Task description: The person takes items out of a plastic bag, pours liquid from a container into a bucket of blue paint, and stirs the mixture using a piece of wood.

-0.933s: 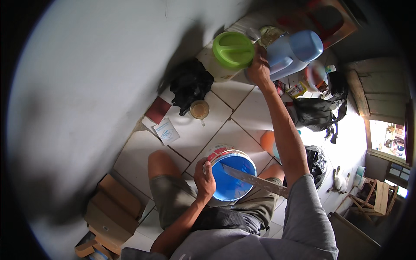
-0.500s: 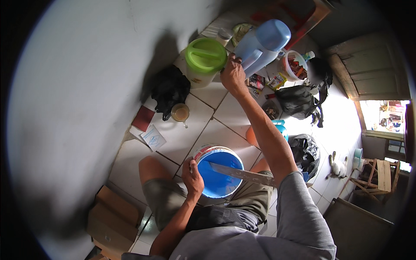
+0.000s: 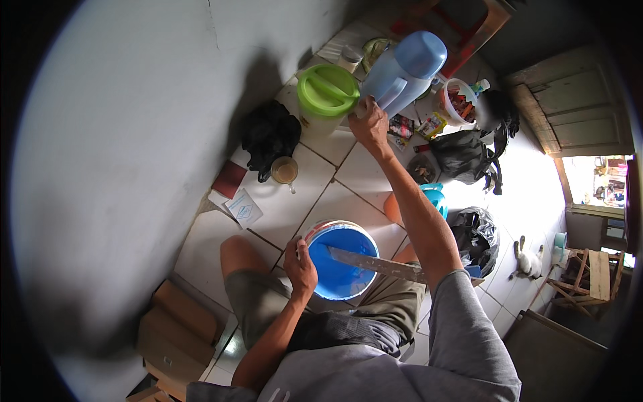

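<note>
My right hand is closed at the side of a plastic pitcher with a bright green lid, where its handle would be; the fingers are partly hidden. Close beside this hand stands a light blue thermos jug. Between my legs is a round bucket with a blue inside. My left hand grips its left rim, thumb over the edge. Across the bucket rests a long, flat, stained strip, one end inside and the other passing under my right arm.
Left of the bucket are a glass mug of brown drink, a black plastic bag and a dark red booklet. A tub of small packets stands behind the thermos. A cat lies at right; a cardboard box is near left.
The green-lidded pitcher and my right hand have shifted slightly nearer together. My left hand stays on the bucket rim. The whole view has drifted a little.
</note>
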`<state>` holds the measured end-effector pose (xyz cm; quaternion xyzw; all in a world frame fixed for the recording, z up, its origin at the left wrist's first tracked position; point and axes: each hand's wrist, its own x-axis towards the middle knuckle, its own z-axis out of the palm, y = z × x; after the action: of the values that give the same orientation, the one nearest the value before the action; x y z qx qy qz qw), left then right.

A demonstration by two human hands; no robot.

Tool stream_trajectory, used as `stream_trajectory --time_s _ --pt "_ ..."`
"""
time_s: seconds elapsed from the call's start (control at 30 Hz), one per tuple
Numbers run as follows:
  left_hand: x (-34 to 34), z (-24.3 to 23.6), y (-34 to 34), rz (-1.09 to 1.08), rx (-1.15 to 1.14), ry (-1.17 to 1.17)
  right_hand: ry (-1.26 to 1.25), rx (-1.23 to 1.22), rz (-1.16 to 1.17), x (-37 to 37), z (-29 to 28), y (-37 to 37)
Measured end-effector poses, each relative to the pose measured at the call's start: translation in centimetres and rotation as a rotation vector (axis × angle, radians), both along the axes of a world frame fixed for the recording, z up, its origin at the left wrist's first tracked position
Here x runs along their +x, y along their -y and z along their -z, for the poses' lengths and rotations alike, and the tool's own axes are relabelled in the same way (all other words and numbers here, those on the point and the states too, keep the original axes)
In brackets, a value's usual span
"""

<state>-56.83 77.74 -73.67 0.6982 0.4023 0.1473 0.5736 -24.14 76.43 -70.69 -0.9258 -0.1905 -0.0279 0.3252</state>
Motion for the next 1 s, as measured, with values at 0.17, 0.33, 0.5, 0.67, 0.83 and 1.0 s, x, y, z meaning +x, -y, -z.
stream_trajectory --time_s 0.17,0.33,0.5,0.67,0.83,1.0 --pt "0.2 -0.5 -0.1 0.0 -0.001 -0.029 -0.188 0.169 0.017 -0.2 0.2 0.3" --pt "0.3 -0.2 0.2 0.003 -0.002 -0.033 -0.409 0.525 -0.116 0.9 2.6 0.9" --pt "0.4 -0.7 -0.1 -0.004 0.005 -0.047 -0.612 0.732 -0.17 -0.2 2.3 0.7" --pt "0.6 -0.7 0.1 -0.003 -0.006 -0.069 -0.522 0.596 -0.271 1.3 5.5 1.9" --pt "0.7 -0.8 0.1 -0.036 -0.02 -0.086 -0.575 0.706 -0.215 0.3 4.5 1.5" --pt "0.4 -0.5 0.1 -0.036 -0.011 -0.078 -0.63 0.77 -0.258 -0.6 2.8 2.3"
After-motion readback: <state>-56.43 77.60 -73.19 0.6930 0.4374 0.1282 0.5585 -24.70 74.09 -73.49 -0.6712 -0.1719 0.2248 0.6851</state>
